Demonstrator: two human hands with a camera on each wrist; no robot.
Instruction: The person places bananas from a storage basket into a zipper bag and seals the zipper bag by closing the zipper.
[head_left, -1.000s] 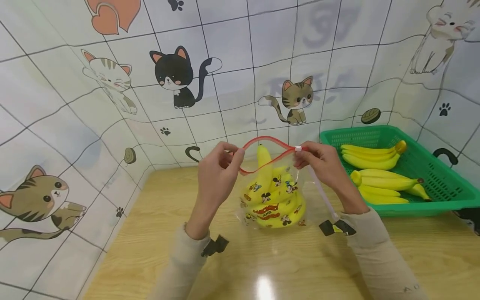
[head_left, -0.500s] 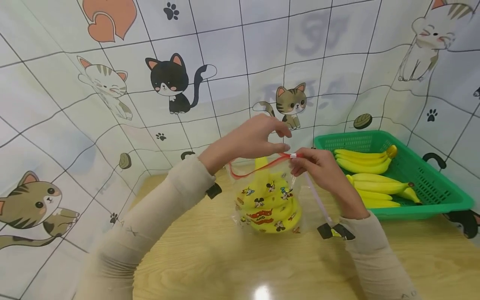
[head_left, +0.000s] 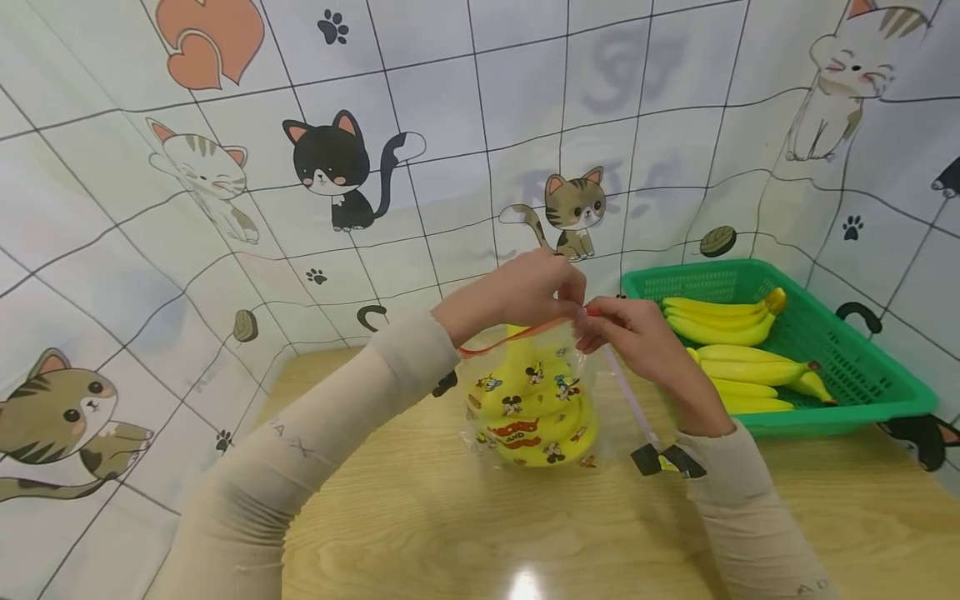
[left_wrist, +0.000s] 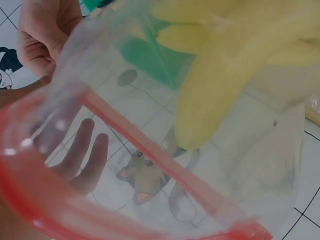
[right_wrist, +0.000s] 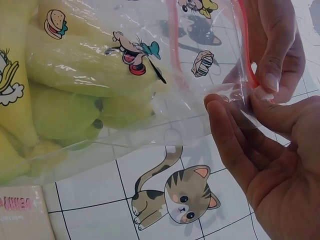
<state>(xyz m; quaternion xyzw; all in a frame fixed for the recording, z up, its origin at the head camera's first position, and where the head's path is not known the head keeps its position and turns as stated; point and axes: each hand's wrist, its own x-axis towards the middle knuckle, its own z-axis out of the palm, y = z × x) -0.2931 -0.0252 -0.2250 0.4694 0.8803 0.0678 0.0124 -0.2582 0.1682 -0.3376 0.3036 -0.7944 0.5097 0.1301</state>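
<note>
Bag [head_left: 487, 360] of bananas [head_left: 558, 421] on the desk [head_left: 420, 517]
Left hand [head_left: 528, 287] and right hand [head_left: 632, 332] together, pinching its red zip's [head_left: 517, 336] end

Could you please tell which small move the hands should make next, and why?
Perhaps the left hand should draw the white slider along the red seal while the right hand steadies the bag: its mouth gapes, bananas are inside, and both hands meet at one corner.
</note>
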